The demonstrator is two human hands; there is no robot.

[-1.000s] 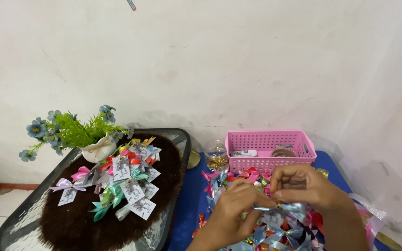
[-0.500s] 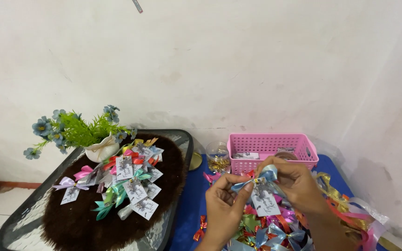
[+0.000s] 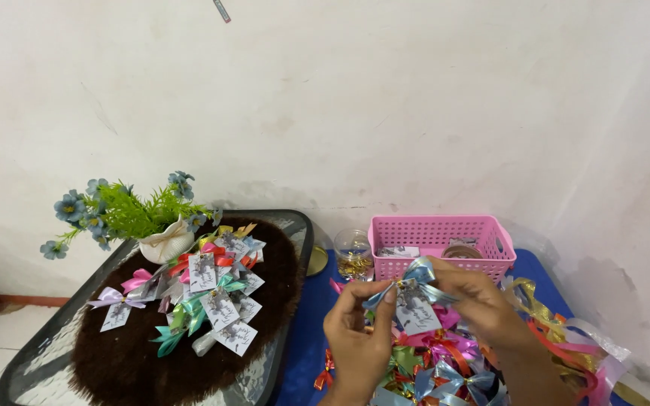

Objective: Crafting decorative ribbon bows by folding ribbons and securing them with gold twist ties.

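Light blue ribbon bow (image 3: 413,280) with a white tag (image 3: 417,316). Pink lattice basket (image 3: 438,242) at the back edge of the blue table (image 3: 304,353). Multicolour bow pile (image 3: 445,365): red, green, blue, pink, gold. Dark brown fuzzy mat (image 3: 129,361) on the glass tray (image 3: 31,368). Tagged bows (image 3: 205,297) pink, red, teal, lilac. Blue flowers, green leaves, white pot (image 3: 163,242). Off-white wall (image 3: 340,105).

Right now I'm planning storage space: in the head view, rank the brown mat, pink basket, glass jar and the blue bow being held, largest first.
1. Brown mat, by far the largest.
2. Pink basket.
3 and 4. Glass jar and blue bow look alike in size; the bow is nearer the camera, so I won't rank them.
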